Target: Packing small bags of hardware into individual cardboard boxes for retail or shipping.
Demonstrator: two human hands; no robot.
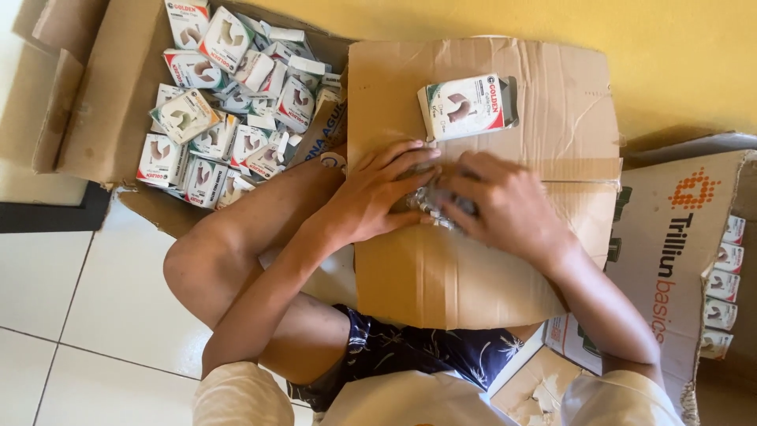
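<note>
My left hand [377, 196] and my right hand [505, 207] meet over a flat sheet of brown cardboard [473, 276] lying across my lap. Between the fingers of both hands is a small silvery, crinkled item [432, 201], mostly hidden; both hands grip it. Just beyond the hands, a small white carton with red and green print [463, 106] lies on the cardboard.
An open cardboard box [118, 87] at upper left holds several small white cartons [225, 118] in a loose heap. Another printed box [670, 260] at right has similar cartons [721, 284] stacked along its edge. White tiled floor [79, 315] is at left, a yellow wall beyond.
</note>
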